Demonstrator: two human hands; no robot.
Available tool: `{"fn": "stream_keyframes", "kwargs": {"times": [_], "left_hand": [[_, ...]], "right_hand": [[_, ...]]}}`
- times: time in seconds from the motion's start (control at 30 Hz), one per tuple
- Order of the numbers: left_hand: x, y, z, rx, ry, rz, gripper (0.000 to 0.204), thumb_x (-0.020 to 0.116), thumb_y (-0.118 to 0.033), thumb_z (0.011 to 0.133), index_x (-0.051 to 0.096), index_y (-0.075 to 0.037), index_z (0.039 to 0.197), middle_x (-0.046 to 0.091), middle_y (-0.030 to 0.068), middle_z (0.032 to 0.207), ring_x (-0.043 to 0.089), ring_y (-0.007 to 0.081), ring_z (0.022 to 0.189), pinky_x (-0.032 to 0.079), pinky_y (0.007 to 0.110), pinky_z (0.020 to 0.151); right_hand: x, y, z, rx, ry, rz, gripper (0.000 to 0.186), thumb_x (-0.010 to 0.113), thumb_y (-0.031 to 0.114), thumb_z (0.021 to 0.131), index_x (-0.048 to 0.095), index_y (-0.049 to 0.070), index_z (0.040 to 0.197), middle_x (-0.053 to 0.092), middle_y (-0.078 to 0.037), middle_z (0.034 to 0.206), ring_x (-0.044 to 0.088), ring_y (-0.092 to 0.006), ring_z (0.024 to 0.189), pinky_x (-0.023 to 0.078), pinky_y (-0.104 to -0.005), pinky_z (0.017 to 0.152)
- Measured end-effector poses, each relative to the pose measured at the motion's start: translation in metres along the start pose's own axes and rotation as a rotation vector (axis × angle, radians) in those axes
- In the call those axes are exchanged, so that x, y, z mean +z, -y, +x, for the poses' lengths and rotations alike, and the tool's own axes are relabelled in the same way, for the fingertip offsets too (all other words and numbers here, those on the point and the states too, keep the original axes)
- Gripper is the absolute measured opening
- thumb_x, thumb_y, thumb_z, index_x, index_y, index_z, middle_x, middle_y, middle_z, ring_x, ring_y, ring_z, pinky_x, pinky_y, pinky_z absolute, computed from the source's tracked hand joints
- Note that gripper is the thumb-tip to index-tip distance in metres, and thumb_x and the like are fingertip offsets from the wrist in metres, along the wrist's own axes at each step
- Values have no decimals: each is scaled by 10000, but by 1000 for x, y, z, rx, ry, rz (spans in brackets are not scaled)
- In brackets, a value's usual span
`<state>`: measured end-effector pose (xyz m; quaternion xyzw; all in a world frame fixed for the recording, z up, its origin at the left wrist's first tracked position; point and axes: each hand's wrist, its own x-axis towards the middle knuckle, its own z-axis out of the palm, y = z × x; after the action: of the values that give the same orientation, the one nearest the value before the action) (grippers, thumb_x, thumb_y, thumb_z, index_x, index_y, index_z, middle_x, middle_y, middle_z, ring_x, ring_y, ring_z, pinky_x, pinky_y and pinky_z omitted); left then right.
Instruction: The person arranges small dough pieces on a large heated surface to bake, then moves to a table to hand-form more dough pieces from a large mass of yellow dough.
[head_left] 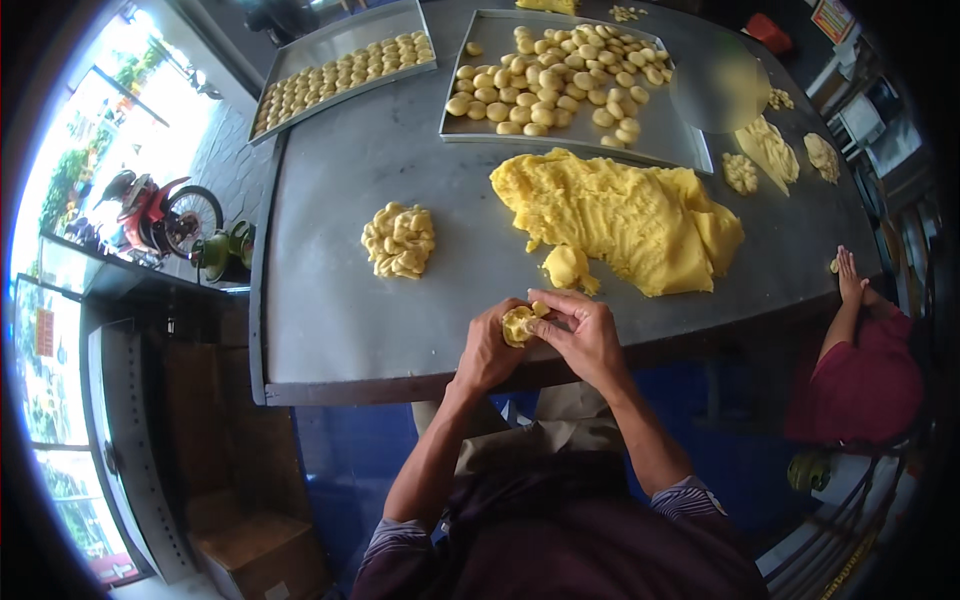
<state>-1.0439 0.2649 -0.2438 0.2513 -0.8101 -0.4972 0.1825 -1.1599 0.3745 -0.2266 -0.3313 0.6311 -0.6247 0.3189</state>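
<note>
Near the table's front edge, my left hand point(487, 348) is closed around a small cupped piece of dough point(514, 330) with yellow filling in it. My right hand point(585, 338) meets it from the other side, its thumb at the cup and a bit of yellow filling point(541, 309) pinched by its fingers. Just beyond my hands lies a small yellow lump point(567, 268), next to a large mass of yellow filling point(630, 220). Farther left is a heap of pale dough pieces point(398, 240).
At the far left, a metal tray point(340, 108) holds rows of round dough balls. Another tray point(665, 128) carries many loose balls. More dough heaps point(768, 152) lie far right, near a blurred round patch. A co-worker's hands point(850, 278) rest at the right edge.
</note>
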Motion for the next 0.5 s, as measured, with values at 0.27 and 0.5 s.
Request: {"fn": "stream_keyframes", "kwargs": {"times": [0.27,0.5], "left_hand": [[3,12,-6,197,-29,28,227,736,-101,768,622,-23,948,643,150,872,635,364,831,515,408,727],[-10,6,5,-78,-61,-259,452,490,-397,1001,624,29,932,595,143,820,597,239,799,471,366,763]], "right_hand": [[-1,3,15,-161,104,-596,419,759,40,712,659,-14,1116,654,-187,1067,642,-303,929,510,-385,830],[-30,9,38,-282,29,-973,354,621,12,863,585,-65,1206,537,-204,1290,545,-356,1175,468,-397,952]]}}
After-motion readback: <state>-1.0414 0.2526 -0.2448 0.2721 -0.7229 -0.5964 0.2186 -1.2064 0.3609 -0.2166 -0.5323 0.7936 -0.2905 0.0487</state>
